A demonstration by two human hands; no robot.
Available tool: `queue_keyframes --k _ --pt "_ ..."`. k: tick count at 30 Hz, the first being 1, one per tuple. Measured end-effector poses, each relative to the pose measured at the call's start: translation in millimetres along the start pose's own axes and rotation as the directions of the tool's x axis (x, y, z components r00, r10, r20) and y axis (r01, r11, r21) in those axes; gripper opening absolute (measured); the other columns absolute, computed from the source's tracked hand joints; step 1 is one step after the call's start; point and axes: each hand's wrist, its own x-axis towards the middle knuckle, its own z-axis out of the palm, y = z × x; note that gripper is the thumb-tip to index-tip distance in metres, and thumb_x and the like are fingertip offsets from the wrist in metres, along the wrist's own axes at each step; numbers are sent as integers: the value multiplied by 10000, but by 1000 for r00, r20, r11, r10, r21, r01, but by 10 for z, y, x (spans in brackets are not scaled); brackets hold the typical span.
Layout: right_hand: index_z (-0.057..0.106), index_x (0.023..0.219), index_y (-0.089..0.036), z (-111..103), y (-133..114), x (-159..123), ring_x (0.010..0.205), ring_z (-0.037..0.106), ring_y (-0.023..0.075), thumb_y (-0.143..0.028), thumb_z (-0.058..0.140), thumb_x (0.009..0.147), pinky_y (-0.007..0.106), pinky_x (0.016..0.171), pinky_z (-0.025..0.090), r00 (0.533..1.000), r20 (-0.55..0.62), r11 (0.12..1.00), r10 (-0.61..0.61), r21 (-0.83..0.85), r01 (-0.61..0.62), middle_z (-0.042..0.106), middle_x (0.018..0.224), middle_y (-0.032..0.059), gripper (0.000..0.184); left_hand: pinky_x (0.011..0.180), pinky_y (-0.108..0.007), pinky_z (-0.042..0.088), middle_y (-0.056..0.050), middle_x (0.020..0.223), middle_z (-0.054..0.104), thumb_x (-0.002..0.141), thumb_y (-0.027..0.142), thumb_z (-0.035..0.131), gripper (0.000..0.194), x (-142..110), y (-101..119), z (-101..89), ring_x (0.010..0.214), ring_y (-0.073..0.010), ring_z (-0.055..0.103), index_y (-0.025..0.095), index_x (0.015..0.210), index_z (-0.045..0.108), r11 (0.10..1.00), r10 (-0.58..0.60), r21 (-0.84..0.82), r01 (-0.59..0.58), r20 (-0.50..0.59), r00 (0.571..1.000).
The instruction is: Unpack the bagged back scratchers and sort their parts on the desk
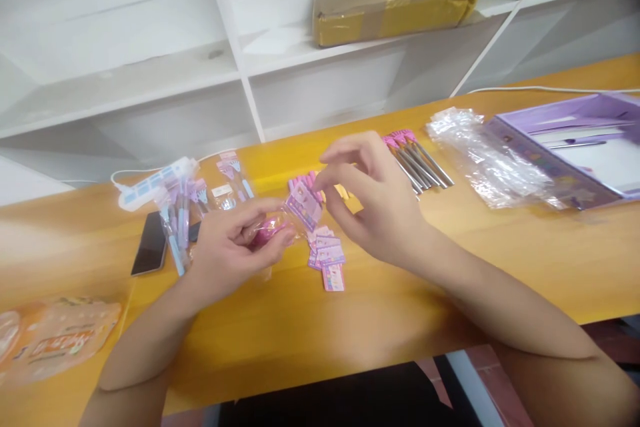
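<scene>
My left hand (235,247) pinches a small clear plastic bag (293,225) with a shiny pink item (269,230) inside, its kind partly hidden by the fingers. A purple printed card (304,205) shows at the bag's far end. Just right of that card, my right hand (375,203) hovers with curved fingers apart, and I see nothing held in it. Several pink printed cards (327,255) lie overlapping on the table below, between the hands. Small pink pieces (300,181) and yellow pieces (343,191) lie behind, partly covered by the right hand.
Bagged hand-shaped sticks (183,213), a phone (150,243) and a power strip (156,183) lie left. Pink-topped metal rods (420,163), clear bags (493,157) and a purple box (565,153) occupy the right. A taped carton (395,7) rests on the shelf behind.
</scene>
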Motion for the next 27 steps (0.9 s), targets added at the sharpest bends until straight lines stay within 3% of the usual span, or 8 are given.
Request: queue_keyframes --k 7,12,15,17,19,21,23,27 --pt "675 961 -224 -85 45 103 1076 639 213 -337 655 1056 410 996 568 983 162 949 82 289 -127 655 1133 72 149 498 -282 227 81 580 334 932 313 791 244 49 -35 -15 521 -98 230 324 1176 794 997 -4 72 4 11 1000" --pt "674 938 -215 -224 294 171 1065 656 214 -383 602 1087 414 977 561 974 27 940 224 258 -223 651 1123 78 235 485 -279 245 81 572 287 915 290 793 214 101 -8 -109 508 -108 235 342 1122 806 990 -25 138 32 -55 998" --pt "705 932 -214 -317 517 196 977 665 208 -454 626 1068 381 899 558 945 186 945 270 139 -297 685 1061 69 287 471 -280 306 66 575 341 902 315 805 200 118 -26 -152 502 -121 322 348 1100 803 993 -45 100 58 -121 992" --pt "736 942 -210 -272 641 182 883 670 191 -444 634 1060 336 809 542 836 488 948 252 48 -314 726 994 57 281 473 -284 361 50 590 398 900 349 813 193 124 -48 -151 524 -139 417 341 1092 791 995 -75 53 83 -136 988" --pt "759 973 -195 -126 729 145 835 680 172 -366 636 1053 293 758 519 616 761 954 204 -14 -298 759 953 47 225 481 -283 397 41 613 439 912 384 809 192 133 -69 -126 551 -148 475 324 1091 772 993 -116 4 117 -123 986" --pt "769 1037 -180 62 781 99 829 694 163 -326 644 1041 265 730 505 394 905 961 157 -48 -273 780 963 44 193 487 -272 403 49 623 433 936 408 792 197 148 -93 -82 546 -135 468 303 1095 742 986 -161 -41 159 -79 984" --pt "762 1109 -168 213 793 65 842 703 168 -383 683 1023 259 718 505 288 949 960 132 -50 -275 785 989 52 245 486 -260 394 68 624 386 965 422 765 212 167 -126 -24 520 -117 423 289 1120 707 973 -215 -87 214 -10 976" --pt "702 1154 -163 275 657 63 795 678 155 -545 744 972 263 689 505 461 887 888 43 177 -424 755 976 44 425 496 -260 395 84 658 374 998 444 732 266 190 -224 119 518 -108 407 285 1173 610 938 -289 -170 302 100 952"
